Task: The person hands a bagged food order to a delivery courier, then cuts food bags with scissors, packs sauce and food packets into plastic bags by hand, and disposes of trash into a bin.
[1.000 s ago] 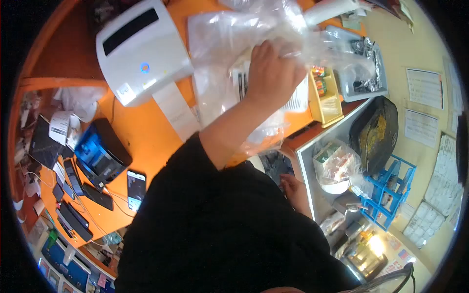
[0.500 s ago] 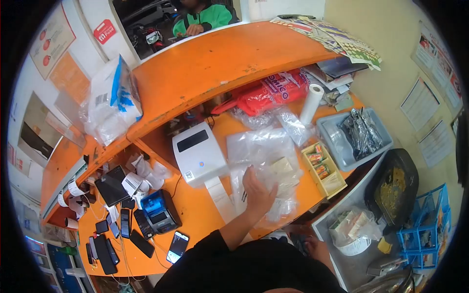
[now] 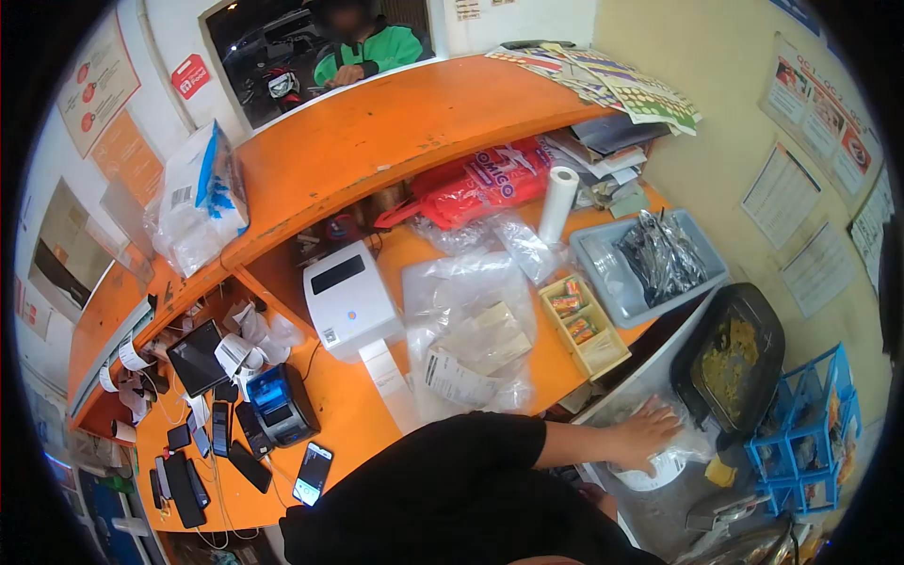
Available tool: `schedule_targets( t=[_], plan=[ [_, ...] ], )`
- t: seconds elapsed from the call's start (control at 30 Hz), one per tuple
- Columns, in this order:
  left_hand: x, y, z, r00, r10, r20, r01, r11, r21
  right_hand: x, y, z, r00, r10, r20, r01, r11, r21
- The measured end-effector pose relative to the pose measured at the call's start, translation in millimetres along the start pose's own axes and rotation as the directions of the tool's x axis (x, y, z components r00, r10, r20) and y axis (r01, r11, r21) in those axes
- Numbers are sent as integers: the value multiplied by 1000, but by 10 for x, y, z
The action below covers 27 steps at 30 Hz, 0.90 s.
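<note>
My left hand [image 3: 648, 439] reaches across to the right, its fingers spread over a clear plastic bag of packed items [image 3: 687, 441] beside a white round container [image 3: 652, 474] on the metal surface. Only a small part of my right hand [image 3: 599, 499] shows below the left forearm; its fingers are mostly hidden. On the orange counter, a clear plastic bag [image 3: 435, 306] lies flat with a wrapped pack [image 3: 490, 339] and a printed label [image 3: 457, 377] on it.
A white label printer [image 3: 353, 306], a yellow divided box [image 3: 603, 355], a grey tray [image 3: 650, 311] of wrapped cutlery and a black pan [image 3: 692, 377] stand around. Phones, including a lit one [image 3: 313, 474], lie left. A person in green [image 3: 391, 47] is beyond the counter.
My left hand has left the clear plastic on the counter and moved right to the bag on the metal surface. The label and pack are now uncovered. The view has lifted and shifted.
</note>
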State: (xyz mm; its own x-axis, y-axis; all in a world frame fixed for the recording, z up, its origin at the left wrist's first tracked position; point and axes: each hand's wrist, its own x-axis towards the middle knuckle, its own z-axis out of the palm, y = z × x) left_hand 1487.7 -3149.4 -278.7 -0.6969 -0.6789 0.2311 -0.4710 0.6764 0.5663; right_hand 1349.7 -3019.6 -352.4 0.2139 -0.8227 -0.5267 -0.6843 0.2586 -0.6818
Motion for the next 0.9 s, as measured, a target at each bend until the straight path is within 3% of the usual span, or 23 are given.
schedule_targets(
  t=[0.03, 0.1, 0.13, 0.23, 0.27, 0.37, 0.4, 0.5, 0.53, 0.63, 0.67, 0.73, 0.8, 0.83, 0.87, 0.9],
  plan=[
    [85, 55, 48, 999, 7, 42, -5, 999, -45, -20, 83, -3, 1000, 25, -12, -25, 1000, 6],
    [236, 64, 357, 992, -32, -122, 26, 998, -51, -54, 224, 3, 996, 77, -38, -76, 997, 26],
    [288, 56, 504, 978, -52, -201, 42, 998, -53, -115, 256, 11, 996, -35, -85, 35, 999, -9],
    [395, 42, 541, 975, -196, -104, 196, 981, -14, -152, 371, 45, 993, -16, -118, 21, 999, 42],
    [395, 54, 551, 954, -240, -180, 227, 970, -91, -239, 181, -11, 993, -37, -110, 43, 998, 50],
    [438, -80, 583, 981, -167, -100, 139, 961, -237, -194, 411, 108, 991, 49, -128, -36, 994, 103],
    [398, -5, 397, 961, -275, -18, 251, 899, -359, -340, 61, -3, 992, 51, -118, -47, 998, 31],
    [351, -145, 599, 889, -299, -347, 94, 861, -500, -27, 829, 155, 974, -193, -121, 187, 981, -60],
    [324, -262, 645, 885, -275, -377, -2, 807, -591, -73, 743, 135, 994, -80, -81, 81, 997, 12],
    [199, -770, 903, 854, -341, -394, 25, 782, -623, -66, 638, 53, 989, -149, -23, 147, 987, -66],
    [58, -789, 806, 805, -409, -430, 84, 796, -600, -112, 467, 20, 987, -150, -57, 146, 987, -69],
    [-204, -725, 372, 629, -153, -762, 18, 983, -182, -232, 46, 9, 981, -151, -124, 143, 987, -70],
    [-522, -306, -379, 550, -491, -676, 13, 814, -581, -36, 176, 32, 949, -262, -177, 241, 961, -132],
    [-718, -178, -661, 532, -653, -540, 50, 661, -749, 16, 225, 61, 928, -316, -200, 287, 944, -161],
    [-913, -51, -944, 489, -785, -380, 74, 471, -879, -38, -69, -27, 983, -154, -103, 139, 980, -143],
    [-1077, -52, -1063, 409, -738, -536, 156, 636, -756, 36, -95, -21, 975, -195, -106, 175, 969, -172]
  ],
)
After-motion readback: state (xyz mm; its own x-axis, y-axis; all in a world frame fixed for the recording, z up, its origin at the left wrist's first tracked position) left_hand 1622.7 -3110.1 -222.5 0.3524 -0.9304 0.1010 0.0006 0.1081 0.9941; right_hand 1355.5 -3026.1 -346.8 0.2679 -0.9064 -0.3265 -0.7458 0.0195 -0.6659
